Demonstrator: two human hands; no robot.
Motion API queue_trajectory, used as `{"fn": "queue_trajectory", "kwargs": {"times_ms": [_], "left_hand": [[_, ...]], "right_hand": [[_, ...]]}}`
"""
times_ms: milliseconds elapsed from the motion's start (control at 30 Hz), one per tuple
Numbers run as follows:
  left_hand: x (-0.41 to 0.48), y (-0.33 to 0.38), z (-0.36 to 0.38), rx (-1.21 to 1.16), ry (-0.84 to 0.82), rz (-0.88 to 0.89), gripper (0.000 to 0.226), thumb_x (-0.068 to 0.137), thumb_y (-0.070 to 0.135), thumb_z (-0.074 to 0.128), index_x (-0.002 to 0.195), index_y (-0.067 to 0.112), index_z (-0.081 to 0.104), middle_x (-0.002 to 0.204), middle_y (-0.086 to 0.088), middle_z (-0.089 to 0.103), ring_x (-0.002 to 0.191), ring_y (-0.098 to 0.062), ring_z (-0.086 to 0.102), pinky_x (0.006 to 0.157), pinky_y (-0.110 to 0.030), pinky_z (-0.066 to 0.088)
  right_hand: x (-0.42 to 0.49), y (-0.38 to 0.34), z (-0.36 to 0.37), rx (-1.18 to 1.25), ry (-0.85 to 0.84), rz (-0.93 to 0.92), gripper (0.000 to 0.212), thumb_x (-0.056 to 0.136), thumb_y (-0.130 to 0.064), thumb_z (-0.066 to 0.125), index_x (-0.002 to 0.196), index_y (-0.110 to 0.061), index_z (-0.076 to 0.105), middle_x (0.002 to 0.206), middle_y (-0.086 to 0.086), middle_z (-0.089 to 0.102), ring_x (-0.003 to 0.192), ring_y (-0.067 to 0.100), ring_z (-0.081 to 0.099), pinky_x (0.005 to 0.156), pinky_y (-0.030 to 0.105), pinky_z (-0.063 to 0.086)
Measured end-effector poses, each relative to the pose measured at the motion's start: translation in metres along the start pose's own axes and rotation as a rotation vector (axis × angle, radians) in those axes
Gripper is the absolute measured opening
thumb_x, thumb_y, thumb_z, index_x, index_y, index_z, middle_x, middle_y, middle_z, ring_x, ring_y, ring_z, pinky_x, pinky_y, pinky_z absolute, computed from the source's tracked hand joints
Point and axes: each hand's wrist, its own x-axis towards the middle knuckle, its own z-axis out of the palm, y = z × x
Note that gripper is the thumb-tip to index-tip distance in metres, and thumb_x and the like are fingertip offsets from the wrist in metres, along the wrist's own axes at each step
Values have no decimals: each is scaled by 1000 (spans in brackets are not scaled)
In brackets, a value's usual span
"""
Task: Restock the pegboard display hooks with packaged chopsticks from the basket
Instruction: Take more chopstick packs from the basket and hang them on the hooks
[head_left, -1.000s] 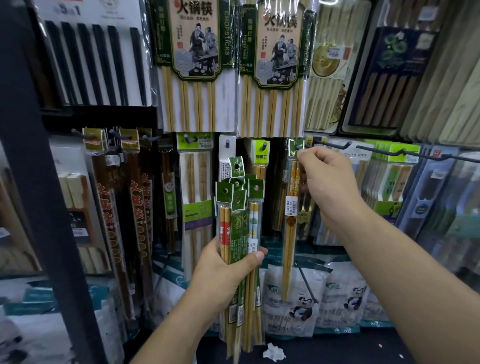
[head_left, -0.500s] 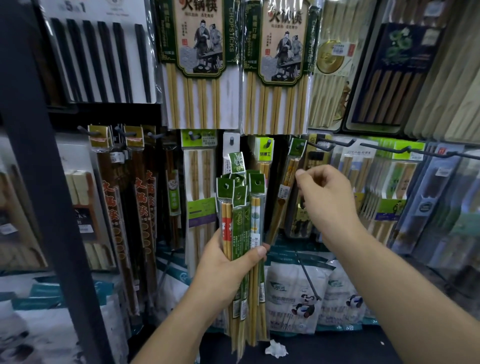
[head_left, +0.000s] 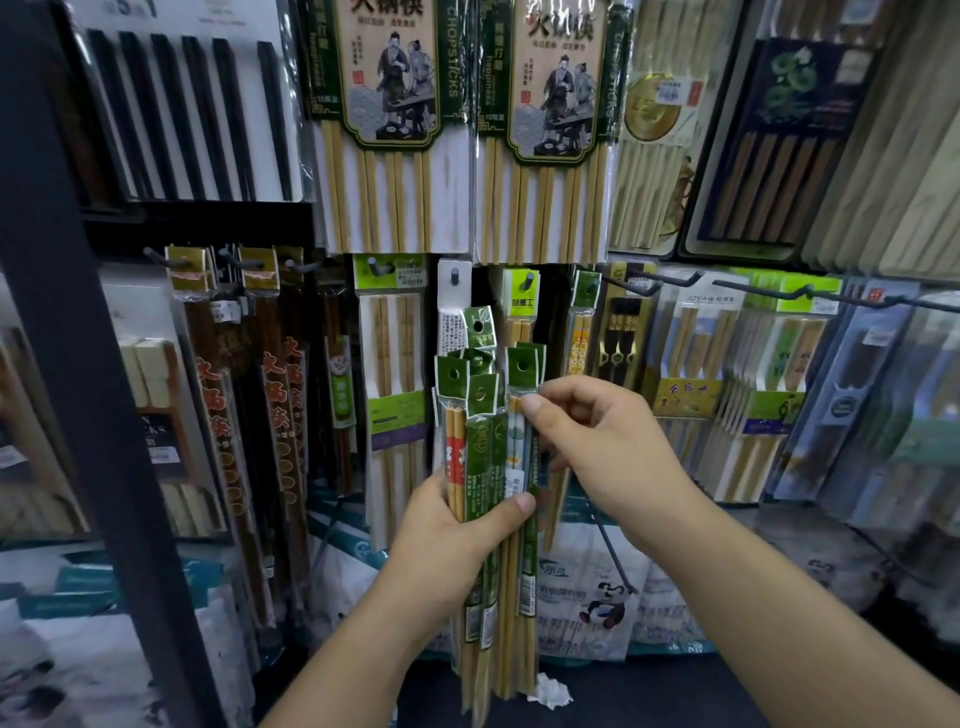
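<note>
Down from the hook row, the right hand has come to the bundle and pinches the top of one pale pack between thumb and fingers, probably to draw it out for hanging. The left hand grips the bundle mid-length, upright, with the punched green headers on top, ready for a hook. A hung pack dangles just above the right hand. The big packs overhead read "CHOPSTICKS" and "happiness"; smaller tags are too blurred to read. No basket shows.

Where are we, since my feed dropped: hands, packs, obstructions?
Left hand grips bundle. Right hand pinches one pack in it. No obstruction seen.
</note>
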Motion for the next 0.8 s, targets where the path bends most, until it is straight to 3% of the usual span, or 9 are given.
{"fn": "queue_trajectory", "kwargs": {"times_ms": [167,300,400,533,667,800], "left_hand": [[1,-3,1,-40,7,-11,31,76,26,88,105,25,75,103,-3,81,93,-18,78,69,-21,60],[3,-4,-2,13,43,-13,26,84,23,83,108,21,75,104,0,81,99,-16,77,81,-25,61],[3,-2,-4,20,59,-2,39,82,28,79,115,9,71,102,-1,81,98,-16,77,93,-35,58],[2,-2,-5,18,65,3,55,71,40,79,113,6,71,99,-3,81,97,-17,77,95,-39,56],[1,-4,-5,31,72,-13,56,67,45,81,111,10,71,97,-4,81,97,-18,77,98,-44,54],[2,-4,-6,58,80,-32,58,66,48,83,111,13,72,98,-3,81,98,-17,76,99,-48,55]], "right_hand": [[-1,-1,0,92,11,4,2,94,-26,72,93,-26,70,69,-12,61,62,3,57,58,18,50],[4,-9,-4,113,91,11,24,99,-34,63,77,-30,71,72,-4,57,67,11,54,66,30,48],[15,-22,-13,138,198,24,34,101,-38,59,71,-26,69,72,5,51,67,18,49,69,35,46],[32,-33,-18,143,292,-4,36,102,-33,59,68,-24,66,76,5,43,68,17,41,69,24,45],[44,-34,-21,150,324,22,36,101,-28,60,77,-2,60,78,6,38,71,20,34,89,29,41],[50,-31,-23,125,335,50,37,100,-28,60,87,7,61,79,6,40,70,19,36,90,29,43]]}}
